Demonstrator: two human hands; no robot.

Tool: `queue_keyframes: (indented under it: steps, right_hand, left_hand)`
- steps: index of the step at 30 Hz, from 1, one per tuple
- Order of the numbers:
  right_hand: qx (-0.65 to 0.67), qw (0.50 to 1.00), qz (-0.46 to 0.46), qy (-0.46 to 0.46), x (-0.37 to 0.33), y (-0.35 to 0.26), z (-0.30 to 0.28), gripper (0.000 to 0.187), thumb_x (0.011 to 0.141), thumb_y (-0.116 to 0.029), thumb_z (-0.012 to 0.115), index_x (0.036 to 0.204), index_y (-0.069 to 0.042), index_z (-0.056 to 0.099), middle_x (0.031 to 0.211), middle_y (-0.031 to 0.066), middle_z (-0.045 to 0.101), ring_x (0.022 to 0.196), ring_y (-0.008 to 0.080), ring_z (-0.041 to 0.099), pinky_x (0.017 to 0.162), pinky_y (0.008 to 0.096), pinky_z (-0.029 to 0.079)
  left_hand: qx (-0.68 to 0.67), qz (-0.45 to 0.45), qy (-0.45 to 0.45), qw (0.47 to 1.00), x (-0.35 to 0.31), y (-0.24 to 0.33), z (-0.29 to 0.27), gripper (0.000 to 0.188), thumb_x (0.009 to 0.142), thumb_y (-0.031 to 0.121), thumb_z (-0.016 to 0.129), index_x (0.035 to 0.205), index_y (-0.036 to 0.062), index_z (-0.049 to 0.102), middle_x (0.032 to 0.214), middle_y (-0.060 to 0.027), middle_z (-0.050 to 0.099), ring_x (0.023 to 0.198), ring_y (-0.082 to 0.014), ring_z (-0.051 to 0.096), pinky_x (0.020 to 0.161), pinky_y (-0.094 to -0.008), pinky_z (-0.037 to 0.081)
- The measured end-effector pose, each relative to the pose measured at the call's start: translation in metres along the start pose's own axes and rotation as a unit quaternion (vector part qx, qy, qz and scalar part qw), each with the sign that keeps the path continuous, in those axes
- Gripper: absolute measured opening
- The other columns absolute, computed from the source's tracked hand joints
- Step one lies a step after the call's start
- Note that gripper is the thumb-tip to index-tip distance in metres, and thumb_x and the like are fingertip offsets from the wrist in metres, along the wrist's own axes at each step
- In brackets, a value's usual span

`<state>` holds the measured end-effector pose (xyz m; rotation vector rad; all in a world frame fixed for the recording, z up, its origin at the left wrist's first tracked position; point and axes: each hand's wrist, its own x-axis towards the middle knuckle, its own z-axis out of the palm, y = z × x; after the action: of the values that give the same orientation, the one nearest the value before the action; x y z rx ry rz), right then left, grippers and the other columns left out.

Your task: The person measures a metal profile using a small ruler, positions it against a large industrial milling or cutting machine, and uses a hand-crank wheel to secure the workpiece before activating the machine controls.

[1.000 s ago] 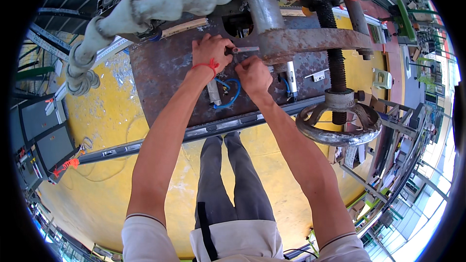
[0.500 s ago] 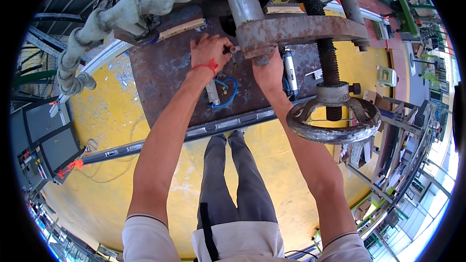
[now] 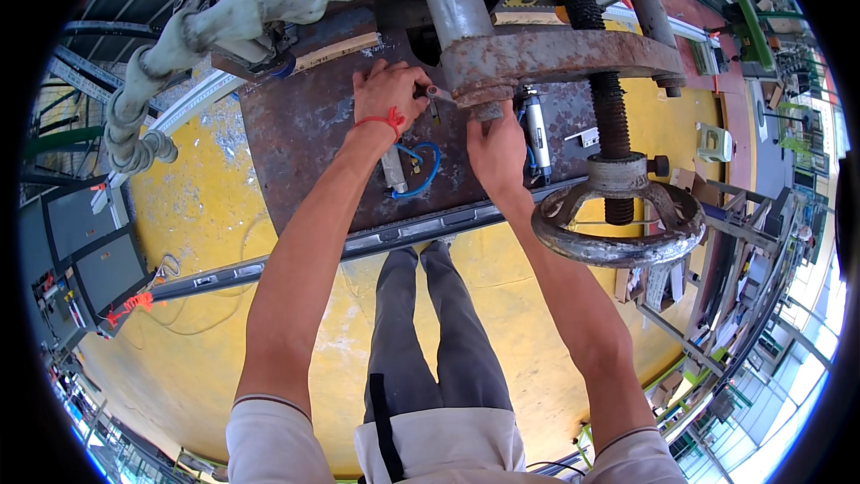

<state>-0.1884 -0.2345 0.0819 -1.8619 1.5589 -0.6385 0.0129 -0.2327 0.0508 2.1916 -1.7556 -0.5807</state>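
Note:
Over the dark steel plate, my left hand, with a red cord at the wrist, is closed with its fingertips on a short metal bar with a round hollow end. The bar's other end runs behind the rusty clamp plate. My right hand is just below a bolt under that plate. Its fingers are curled, and their tips are partly hidden there. A grey metal cylinder with a blue hose lies below my left hand. A silver air tool lies right of my right hand.
A handwheel on a threaded screw hangs over my right forearm. A pale jointed hose arches at upper left. A long metal rail runs along the near edge. Cabinets stand on the left, shelving on the right.
My right hand has drawn back slightly toward me, and more of its fingers shows below the bolt. My left hand has stayed almost in place with the bar.

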Motion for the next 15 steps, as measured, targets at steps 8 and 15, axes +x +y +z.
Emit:
queue_keyframes:
  steps: [8,15]
  right_hand:
    - [0.061,0.998,-0.019,-0.003,-0.010,0.007,0.007,0.018,0.099,-0.009,0.068,0.113,-0.001,0.059,0.091,0.0165,0.072,0.080,0.0329,0.072,0.072,0.0427,0.056]
    - [0.061,0.998,0.005,-0.022,-0.014,-0.001,0.004,0.019,0.099,-0.007,0.069,0.111,0.000,0.057,0.089,0.0174,0.071,0.079,0.0334,0.072,0.070,0.0435,0.056]
  left_hand:
    - [-0.004,-0.017,-0.038,0.999,0.002,0.005,-0.008,0.019,0.087,0.029,0.082,0.105,0.0271,0.080,0.108,0.0051,0.072,0.123,-0.0217,0.058,0.106,-0.0516,0.040]
    - [0.036,-0.005,-0.039,0.999,-0.004,0.009,-0.009,0.035,0.080,0.035,0.086,0.112,0.0263,0.075,0.118,0.0043,0.069,0.127,-0.0228,0.056,0.107,-0.0516,0.040]
